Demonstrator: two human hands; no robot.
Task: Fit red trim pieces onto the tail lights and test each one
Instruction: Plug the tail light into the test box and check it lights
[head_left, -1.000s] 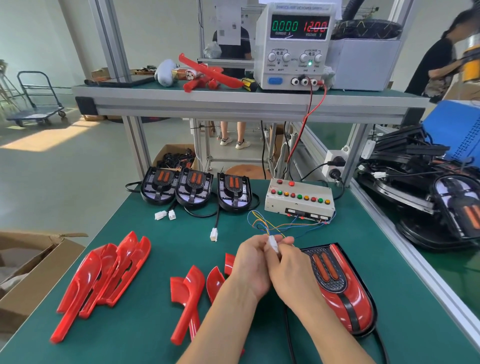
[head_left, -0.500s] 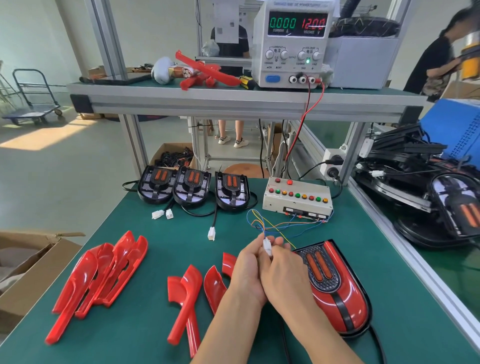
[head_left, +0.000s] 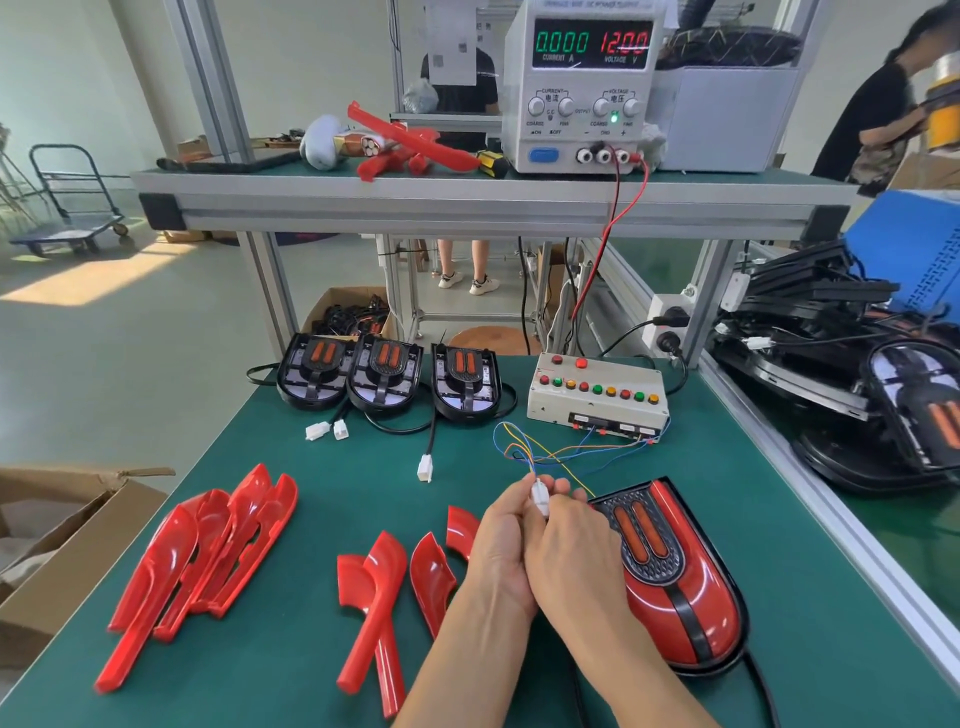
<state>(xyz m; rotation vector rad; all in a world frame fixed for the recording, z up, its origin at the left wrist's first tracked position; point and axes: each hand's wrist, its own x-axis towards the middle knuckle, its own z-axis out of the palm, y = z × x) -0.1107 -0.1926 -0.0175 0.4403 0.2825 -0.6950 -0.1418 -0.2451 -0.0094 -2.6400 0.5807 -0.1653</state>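
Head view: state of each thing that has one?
power supply: on, 0.000 A, 12.00 V
trimmed tail light: red trim fitted, unlit
three untrimmed tail lights: unplugged
white connector: pinched by both hands
left hand: gripping
right hand: gripping

Both forearms enter from 6 o'clock, converging toward frame centre. Left hand (head_left: 501, 545) and right hand (head_left: 574, 551) pressed side by side, backs up, knuckles touching. Fingers of both curled, fingertips (head_left: 561, 486) meeting at 12 o'clock of the hands, pinching a small white connector (head_left: 540, 496) between them.
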